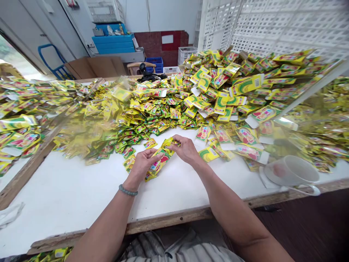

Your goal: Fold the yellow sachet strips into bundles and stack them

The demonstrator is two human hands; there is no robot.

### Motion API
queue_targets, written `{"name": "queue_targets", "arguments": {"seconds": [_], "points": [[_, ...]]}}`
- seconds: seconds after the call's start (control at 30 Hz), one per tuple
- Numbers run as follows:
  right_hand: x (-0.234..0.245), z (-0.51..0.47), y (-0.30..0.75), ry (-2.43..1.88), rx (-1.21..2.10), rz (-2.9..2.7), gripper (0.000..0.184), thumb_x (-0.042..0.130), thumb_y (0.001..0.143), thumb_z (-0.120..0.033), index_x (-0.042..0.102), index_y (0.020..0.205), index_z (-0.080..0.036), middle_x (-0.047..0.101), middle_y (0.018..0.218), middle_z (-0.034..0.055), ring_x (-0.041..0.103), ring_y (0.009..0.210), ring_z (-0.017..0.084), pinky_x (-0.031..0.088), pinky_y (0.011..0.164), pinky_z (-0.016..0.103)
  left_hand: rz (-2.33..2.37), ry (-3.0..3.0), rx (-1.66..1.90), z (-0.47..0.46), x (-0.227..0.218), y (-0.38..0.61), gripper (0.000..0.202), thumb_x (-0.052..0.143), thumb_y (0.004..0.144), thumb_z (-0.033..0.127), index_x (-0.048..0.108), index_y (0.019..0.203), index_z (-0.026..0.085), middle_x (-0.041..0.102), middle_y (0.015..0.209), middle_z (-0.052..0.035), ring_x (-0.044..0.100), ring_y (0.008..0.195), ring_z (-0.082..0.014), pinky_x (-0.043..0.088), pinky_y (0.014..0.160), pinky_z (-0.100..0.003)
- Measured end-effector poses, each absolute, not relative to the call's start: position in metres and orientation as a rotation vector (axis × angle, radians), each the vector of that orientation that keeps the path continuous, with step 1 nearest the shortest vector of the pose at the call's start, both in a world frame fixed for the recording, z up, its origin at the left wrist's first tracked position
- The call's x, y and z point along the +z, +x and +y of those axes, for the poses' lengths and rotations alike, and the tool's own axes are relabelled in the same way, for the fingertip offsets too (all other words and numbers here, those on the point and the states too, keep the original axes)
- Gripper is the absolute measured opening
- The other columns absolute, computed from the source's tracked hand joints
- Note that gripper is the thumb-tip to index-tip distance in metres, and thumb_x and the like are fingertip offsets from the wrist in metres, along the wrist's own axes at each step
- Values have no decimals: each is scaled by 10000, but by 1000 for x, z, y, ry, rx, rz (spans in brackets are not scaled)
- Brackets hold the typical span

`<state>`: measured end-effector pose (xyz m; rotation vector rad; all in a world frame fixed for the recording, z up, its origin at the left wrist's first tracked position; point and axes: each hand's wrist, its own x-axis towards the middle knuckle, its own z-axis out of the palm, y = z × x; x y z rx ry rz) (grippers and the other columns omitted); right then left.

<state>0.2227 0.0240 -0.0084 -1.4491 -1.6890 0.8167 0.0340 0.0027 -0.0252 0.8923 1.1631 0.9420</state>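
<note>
My left hand [141,165] is closed round a stack of small yellow-green sachets [156,165], held just above the white table [81,189]. My right hand [185,147] pinches one more yellow sachet [170,142] at the top of that stack. A green bead bracelet [127,190] sits on my left wrist. Just beyond both hands lies a big heap of the same sachets [169,105], spread across the back of the table. A few loose sachets [149,143] lie beside my left hand.
A white cup [293,171] lies on its side near the table's right front edge. Larger yellow packs [247,85] pile up at the right. White plastic crates [272,25] stand behind; blue bins [113,42] and cardboard lie farther back.
</note>
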Motion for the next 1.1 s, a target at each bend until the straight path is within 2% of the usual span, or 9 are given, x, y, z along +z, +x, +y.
{"name": "queue_targets", "arguments": {"seconds": [0.2, 0.37, 0.63, 0.73, 0.93, 1.1], "points": [[-10, 26, 223, -1420, 615, -1655, 191, 656, 836, -385, 651, 783, -202, 616, 849, 37, 519, 728, 159, 383, 666, 264, 1204, 978, 1008, 4, -28, 36, 471, 906, 537, 413, 709, 877, 154, 752, 726, -28, 663, 598, -154, 497, 577, -248], [-7, 26, 226, -1403, 632, -1673, 211, 600, 877, -370, 622, 748, -204, 588, 745, 8, 516, 716, 157, 379, 677, 262, 1237, 1028, 1082, 3, -25, 35, 469, 889, 546, 443, 699, 867, 158, 748, 738, -31, 661, 630, -158, 483, 580, -245], [-3, 26, 229, -1350, 796, -1729, 83, 702, 779, -269, 684, 738, -199, 630, 833, 16, 554, 769, 152, 399, 718, 267, 1200, 1136, 892, 1, -21, 33, 452, 893, 535, 425, 727, 876, 178, 719, 679, -16, 656, 610, -185, 476, 519, -250], [-3, 27, 228, -1370, 794, -1658, 77, 726, 767, -273, 709, 754, -199, 638, 858, 22, 565, 791, 154, 406, 725, 269, 1186, 1115, 882, 1, -21, 33, 483, 899, 523, 424, 723, 897, 175, 718, 675, -16, 659, 607, -187, 481, 516, -250], [-6, 25, 219, -1456, 832, -1562, 125, 713, 798, -312, 728, 753, -197, 620, 760, 3, 532, 706, 142, 380, 657, 258, 1130, 1036, 913, 1, -23, 37, 453, 885, 569, 439, 710, 893, 174, 734, 703, -12, 643, 566, -148, 463, 508, -228], [-8, 22, 215, -1386, 841, -1613, 131, 711, 805, -327, 743, 778, -203, 631, 778, 16, 565, 739, 153, 402, 676, 262, 1092, 861, 928, 1, -19, 41, 481, 907, 530, 424, 703, 878, 161, 740, 692, -13, 647, 550, -150, 486, 521, -243]]}}
